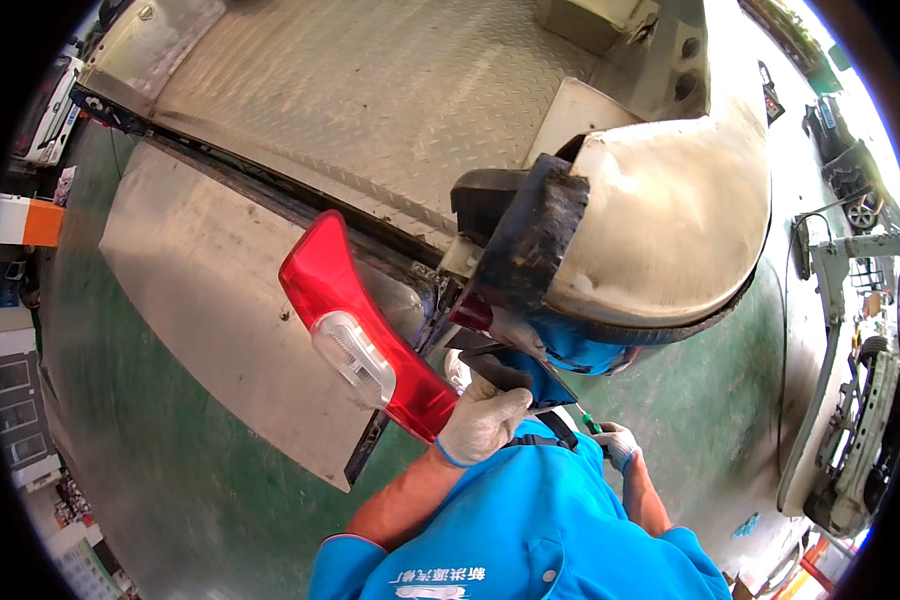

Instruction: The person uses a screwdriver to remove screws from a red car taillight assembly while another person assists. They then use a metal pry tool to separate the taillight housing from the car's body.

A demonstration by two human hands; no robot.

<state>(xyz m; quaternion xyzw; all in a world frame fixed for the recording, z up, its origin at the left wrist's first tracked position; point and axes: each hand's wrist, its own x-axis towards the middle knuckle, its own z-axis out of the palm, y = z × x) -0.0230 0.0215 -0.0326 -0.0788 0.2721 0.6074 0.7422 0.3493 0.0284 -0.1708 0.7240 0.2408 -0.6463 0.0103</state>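
Observation:
My left hand (482, 422), in a pale work glove, is closed with its thumb on the edge of a glossy dark panel (545, 385). Just left of that glove, a red tail light (370, 325) with a clear lens section slants across the lowered tailgate (225, 290); its lower end meets the glove. My right hand (618, 445), also gloved, is wrapped round a green-handled screwdriver (591, 424), whose shaft points up toward the panel's corner. Above both hands is the vehicle's rear corner, with a black bracket-like piece (535, 230) and a dented beige body panel (660, 220).
The ribbed metal cargo floor (360, 100) spreads out beyond the tailgate. Green floor (670, 400) surrounds the vehicle. On the right, metal frame parts (830, 270) and a removed bumper-like part (855, 440) stand along the side. An orange and white box (30, 220) is at far left.

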